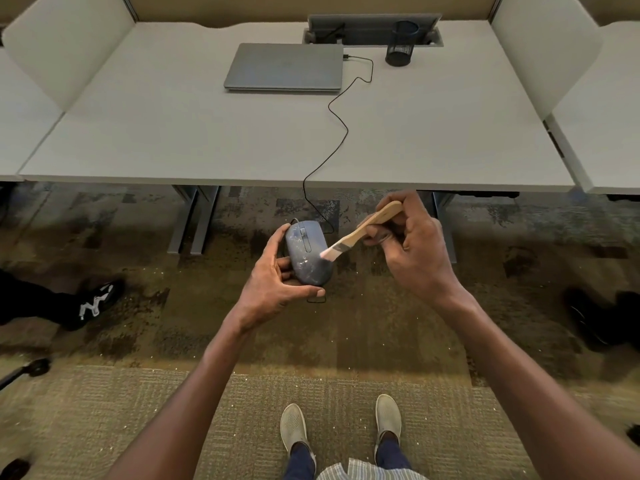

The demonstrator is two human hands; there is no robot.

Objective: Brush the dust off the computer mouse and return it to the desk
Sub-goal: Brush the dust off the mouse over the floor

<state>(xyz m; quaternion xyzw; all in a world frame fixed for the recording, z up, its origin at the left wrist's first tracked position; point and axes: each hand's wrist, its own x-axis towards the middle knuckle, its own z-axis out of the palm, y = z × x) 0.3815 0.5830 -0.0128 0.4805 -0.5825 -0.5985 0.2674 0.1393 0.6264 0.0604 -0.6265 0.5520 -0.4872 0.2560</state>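
Note:
A dark wired computer mouse (pixel 307 252), flecked with pale dust, is held above the carpet in front of the desk (pixel 173 140). My left hand (pixel 275 284) grips it from the left and underneath. My right hand (pixel 414 249) holds a small wooden-handled brush (pixel 360 232), its pale bristles touching the mouse's right side. The mouse's black cable (pixel 341 112) runs up over the desk edge to a closed grey laptop (pixel 284 67).
A black mesh pen cup (pixel 401 43) stands at the back right beside a cable hatch (pixel 372 29). White dividers flank the desk. Another person's dark shoe (pixel 93 303) is on the carpet at left; my own shoes (pixel 339 424) are below.

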